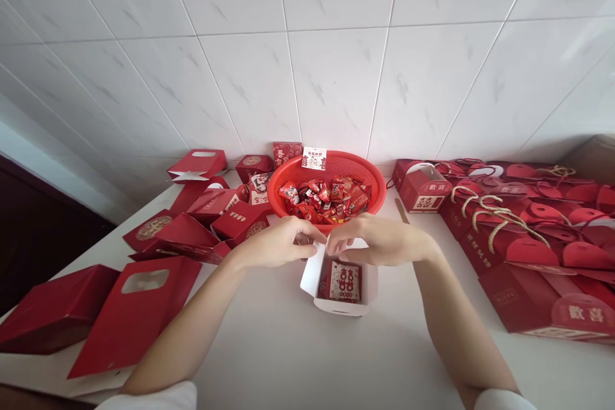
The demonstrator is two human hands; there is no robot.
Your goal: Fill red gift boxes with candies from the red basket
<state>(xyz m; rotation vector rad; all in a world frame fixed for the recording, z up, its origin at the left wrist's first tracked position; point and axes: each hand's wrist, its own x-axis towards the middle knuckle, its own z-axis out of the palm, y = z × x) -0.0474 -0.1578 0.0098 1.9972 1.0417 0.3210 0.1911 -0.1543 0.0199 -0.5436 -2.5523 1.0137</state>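
A small open gift box [372, 288] with white inner walls stands on the table in front of me. Inside lies a cream packet [344, 280] with red double-happiness print. My left hand [281, 243] reaches in from the left, thumb and forefinger closed at the top of the box's left flap. From the right, my right hand [382, 240] arches over the far side, its curled fingers at the far flap; its fingertips are partly hidden. Just behind both hands sits a red plastic basket [377, 189] holding many red-wrapped sweets [331, 198].
Red boxes [144, 295] lie loosely along the left, some lidded or tipped. On the right, red boxes with rope handles [500, 224] stand in packed rows. A white printed card [314, 159] rests on the basket's back rim. A tiled wall [336, 77] rises behind.
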